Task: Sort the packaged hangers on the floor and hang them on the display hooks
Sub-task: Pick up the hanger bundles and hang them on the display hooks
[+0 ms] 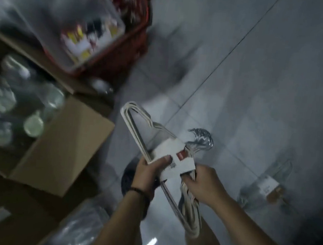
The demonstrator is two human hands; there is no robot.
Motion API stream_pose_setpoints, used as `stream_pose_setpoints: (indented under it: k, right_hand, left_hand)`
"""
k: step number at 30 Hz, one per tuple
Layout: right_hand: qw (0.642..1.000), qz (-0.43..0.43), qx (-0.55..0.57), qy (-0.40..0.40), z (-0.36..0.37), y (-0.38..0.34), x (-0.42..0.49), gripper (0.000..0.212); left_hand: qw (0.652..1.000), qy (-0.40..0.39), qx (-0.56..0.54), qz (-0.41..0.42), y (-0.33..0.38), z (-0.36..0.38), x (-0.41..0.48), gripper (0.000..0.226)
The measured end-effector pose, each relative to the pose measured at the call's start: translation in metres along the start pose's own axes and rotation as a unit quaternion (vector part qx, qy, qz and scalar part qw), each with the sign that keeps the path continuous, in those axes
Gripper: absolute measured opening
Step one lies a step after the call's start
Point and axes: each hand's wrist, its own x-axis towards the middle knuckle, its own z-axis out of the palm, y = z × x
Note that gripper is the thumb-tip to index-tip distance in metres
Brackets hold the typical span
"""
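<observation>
**Both hands on a banded bundle of hangers, more still on the floor**

A bundle of cream-white plastic hangers with silver metal hooks [164, 163], bound at the neck by a white paper sleeve with a red mark [174, 160], is held above the pale grey tiled floor [261, 83], tilted so one shoulder points up and to the left and the other hangs down between the person's forearms. The left hand [147, 173] is closed on the lower left of the sleeve, thumb pressed flat on the label. The right hand [204, 183] is wrapped around the hanger bars just under the sleeve. Holding at the band, where the pack is tied together, likely keeps the hangers from fanning apart while the label is read for sorting.

Well apart on the floor to the right lies a second, clear-looking packaged hanger set with a pale card label [268, 185], blurred and not yet picked up. To the left stands an open brown cardboard box [69, 142] of clear glass jars; beyond it, a red basket [129, 44] carries a clear plastic bin [74, 11]. No display hooks are in view.
</observation>
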Motion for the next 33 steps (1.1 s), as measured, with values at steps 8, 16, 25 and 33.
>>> stream_pose_setpoints:
  k: [8,16,25,33]
  right_hand:
    - [0.989,0.006,-0.12,0.091,-0.211,-0.139,-0.196,0.037]
    - [0.906,-0.066,-0.019,0.417,-0.279,-0.206,-0.337,0.049]
    - [0.75,0.135,0.07,0.643,-0.231,-0.158,-0.484,0.037]
    - [0.625,0.305,0.108,0.71,-0.131,-0.098,-0.63,0.027]
  left_hand:
    - [0.982,-0.091,0.114,0.12,0.126,0.115,-0.217,0.048]
    - [0.872,-0.323,0.287,0.229,0.176,0.204,-0.365,0.054]
    - [0.695,-0.497,0.456,0.248,0.102,0.253,-0.453,0.029]
    - [0.532,-0.593,0.531,0.289,-0.021,0.26,-0.557,0.03]
